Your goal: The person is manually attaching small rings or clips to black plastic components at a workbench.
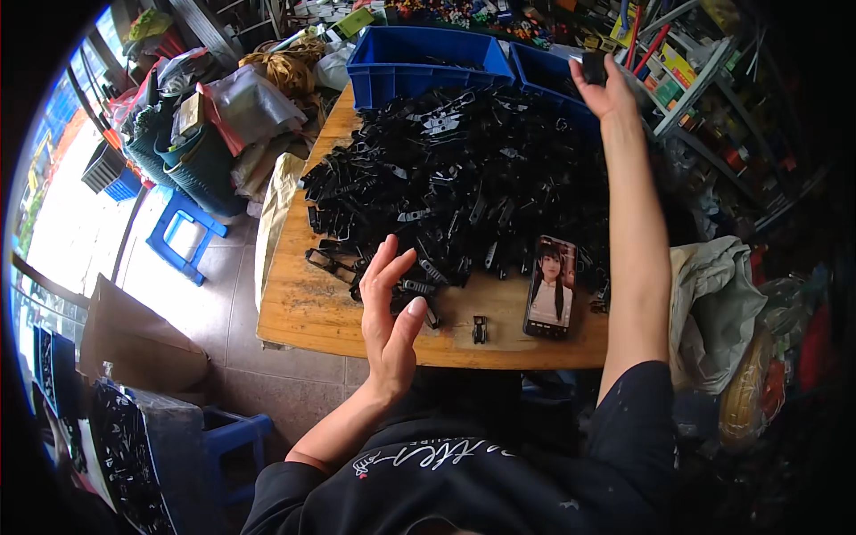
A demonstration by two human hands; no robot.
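Observation:
My left hand (389,325) is raised at the near left edge of a heap of black plastic parts (446,178), its fingers stretched out and nothing visible in them. At the far right, my right hand (613,96) reaches out beside the right blue bin (539,76). Between its thumb and fingers is a small dark block-like part (594,68), too dark to make out in detail. One small black part (480,330) lies apart from the heap on the wooden table (312,308), near its front edge.
A phone (551,290) with a lit screen rests against the heap's near right side. Another blue bin (428,76) stands behind the heap. Crowded shelving (704,98) borders the right; a blue stool (185,234) and bags (254,107) are left of the table.

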